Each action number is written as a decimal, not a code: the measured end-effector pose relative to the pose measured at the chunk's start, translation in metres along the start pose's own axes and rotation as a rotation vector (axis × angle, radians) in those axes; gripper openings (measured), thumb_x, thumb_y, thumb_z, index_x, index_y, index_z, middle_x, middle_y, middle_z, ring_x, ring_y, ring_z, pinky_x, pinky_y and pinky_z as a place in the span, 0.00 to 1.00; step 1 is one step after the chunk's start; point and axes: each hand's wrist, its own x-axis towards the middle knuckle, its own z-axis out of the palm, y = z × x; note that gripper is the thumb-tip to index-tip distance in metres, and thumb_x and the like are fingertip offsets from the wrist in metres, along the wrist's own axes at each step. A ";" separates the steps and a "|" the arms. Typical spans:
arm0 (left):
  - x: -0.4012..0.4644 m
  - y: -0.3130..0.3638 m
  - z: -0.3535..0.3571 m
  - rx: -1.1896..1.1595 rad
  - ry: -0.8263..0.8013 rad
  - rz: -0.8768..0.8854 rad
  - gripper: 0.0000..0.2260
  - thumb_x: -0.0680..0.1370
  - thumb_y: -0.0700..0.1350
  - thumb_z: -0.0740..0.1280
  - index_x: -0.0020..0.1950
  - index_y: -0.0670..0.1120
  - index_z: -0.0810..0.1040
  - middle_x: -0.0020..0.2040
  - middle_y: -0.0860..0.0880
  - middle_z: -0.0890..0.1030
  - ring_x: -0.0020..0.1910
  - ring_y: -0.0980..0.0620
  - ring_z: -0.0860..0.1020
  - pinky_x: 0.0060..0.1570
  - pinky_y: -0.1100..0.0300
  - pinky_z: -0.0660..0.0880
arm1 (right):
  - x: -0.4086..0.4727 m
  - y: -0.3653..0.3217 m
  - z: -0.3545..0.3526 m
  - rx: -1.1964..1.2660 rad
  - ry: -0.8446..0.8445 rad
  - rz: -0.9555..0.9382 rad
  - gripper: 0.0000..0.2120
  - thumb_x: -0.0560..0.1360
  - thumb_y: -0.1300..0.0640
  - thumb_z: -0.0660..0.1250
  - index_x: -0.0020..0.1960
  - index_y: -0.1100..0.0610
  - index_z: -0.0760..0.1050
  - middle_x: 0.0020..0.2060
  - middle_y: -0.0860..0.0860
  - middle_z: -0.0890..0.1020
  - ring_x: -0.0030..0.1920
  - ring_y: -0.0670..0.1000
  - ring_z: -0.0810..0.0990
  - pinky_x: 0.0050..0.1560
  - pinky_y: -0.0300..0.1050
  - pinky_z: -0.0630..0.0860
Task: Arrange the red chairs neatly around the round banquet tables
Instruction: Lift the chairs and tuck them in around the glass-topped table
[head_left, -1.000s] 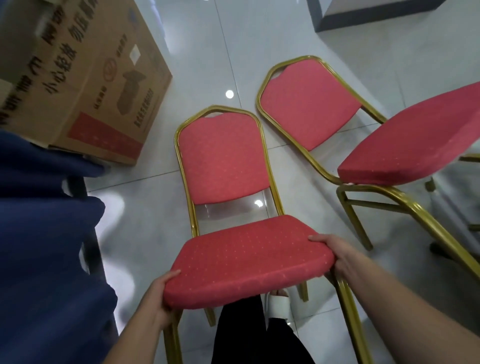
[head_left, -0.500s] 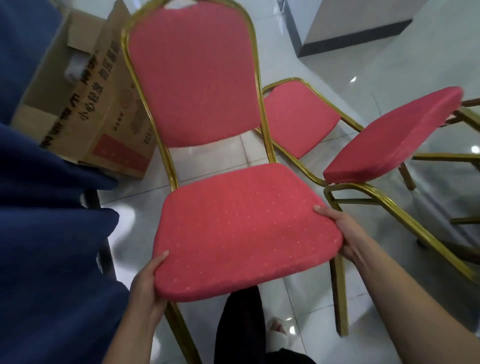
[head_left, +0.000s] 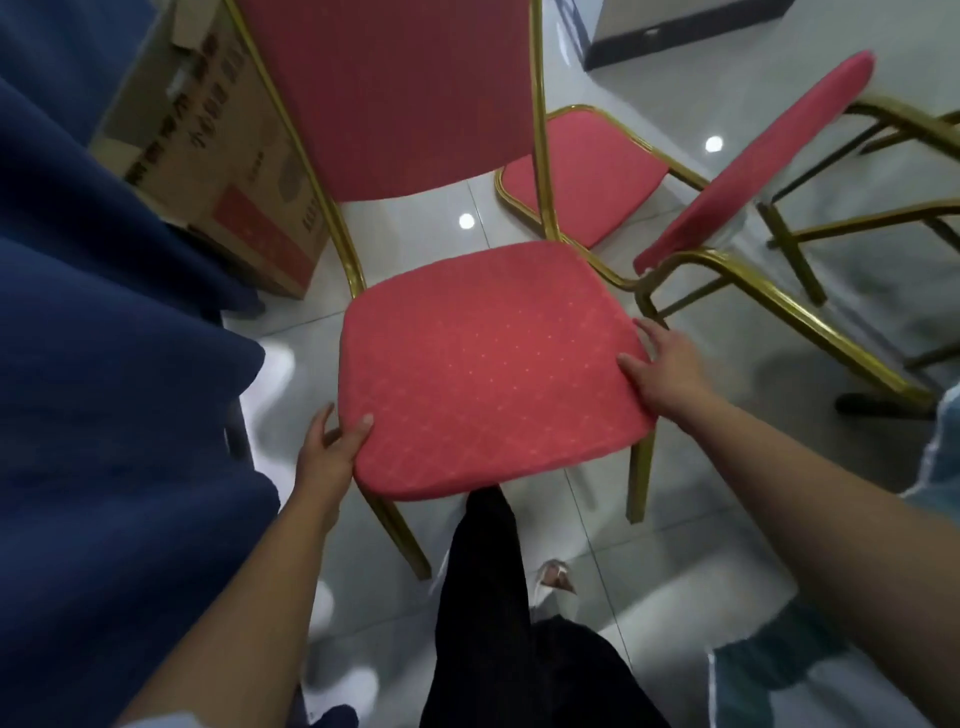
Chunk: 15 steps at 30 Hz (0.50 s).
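The chair (head_left: 488, 364) has been brought upright and drawn close over the last second, its backrest now rising past the top of the view; this suggests it has been freed from the tipped one and is ready to be carried to a table. Its seat is gripped at both front corners: the left hand (head_left: 332, 452) is curled round the near-left edge, thumb on top, and the right hand (head_left: 665, 364) is wrapped over the right edge. The seat is red cloth with a fine dotted pattern, on a gold tube frame. To the left hangs blue cloth (head_left: 104, 364). Beyond, a second chair (head_left: 748, 171) lies tipped on the floor, and a box (head_left: 234, 171) stands behind.
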 end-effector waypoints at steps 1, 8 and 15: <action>-0.007 -0.006 0.002 0.084 0.044 0.040 0.35 0.73 0.59 0.73 0.77 0.54 0.64 0.68 0.47 0.74 0.62 0.46 0.78 0.58 0.50 0.76 | -0.018 0.001 0.004 -0.136 -0.020 -0.055 0.28 0.78 0.46 0.64 0.76 0.42 0.62 0.72 0.53 0.65 0.69 0.59 0.69 0.65 0.62 0.72; -0.090 -0.048 0.028 0.869 -0.030 0.160 0.24 0.80 0.41 0.60 0.75 0.56 0.69 0.78 0.48 0.61 0.70 0.40 0.69 0.66 0.45 0.71 | -0.152 0.043 0.038 -0.505 -0.235 -0.172 0.29 0.76 0.43 0.57 0.77 0.41 0.59 0.79 0.50 0.55 0.78 0.57 0.53 0.71 0.68 0.58; -0.195 0.015 -0.003 0.705 -0.331 0.005 0.29 0.70 0.46 0.74 0.69 0.50 0.72 0.66 0.52 0.71 0.62 0.49 0.73 0.60 0.60 0.71 | -0.208 0.028 -0.011 -0.041 -0.388 -0.022 0.35 0.75 0.51 0.69 0.78 0.51 0.60 0.75 0.55 0.66 0.71 0.57 0.70 0.68 0.46 0.67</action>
